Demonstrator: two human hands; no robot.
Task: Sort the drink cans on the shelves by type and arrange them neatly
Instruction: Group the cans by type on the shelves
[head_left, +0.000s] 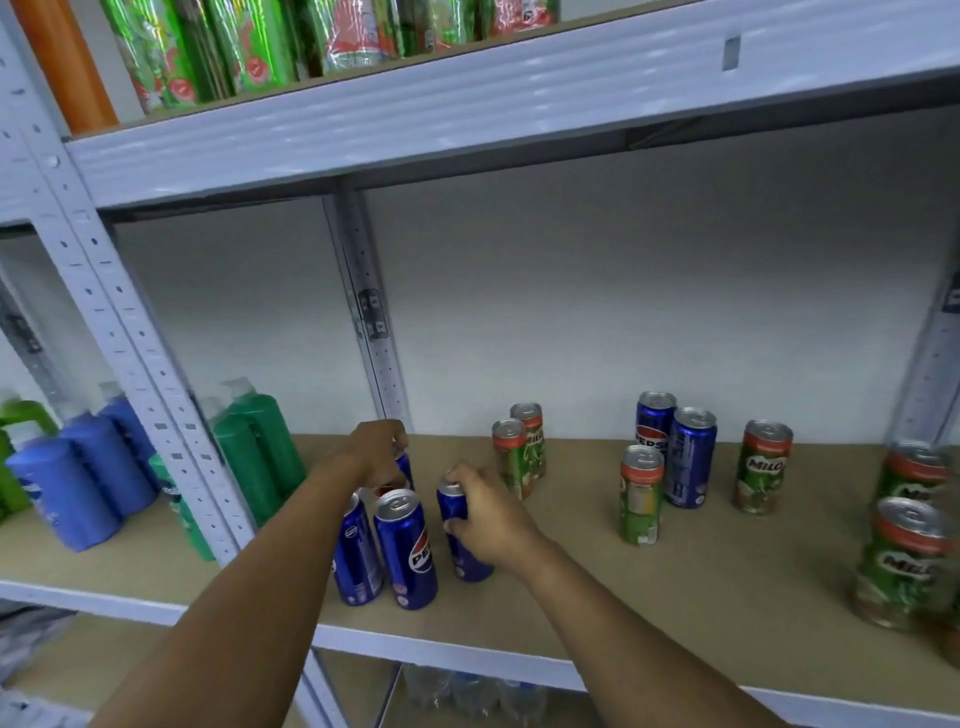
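On the brown shelf board, blue Pepsi cans cluster at the left. My left hand grips a blue Pepsi can at the back of the cluster, mostly hidden by the fingers. My right hand is closed round another blue Pepsi can on the cluster's right. Two more Pepsi cans stand in front. Two Pepsi cans stand further right among green Milo cans, with a Milo pair in the middle and more Milo cans at the far right.
Green and blue pump bottles stand on the left beyond the grey upright. A rear post rises behind the cluster. The upper shelf holds green and red packets. Bottles lie on the shelf below.
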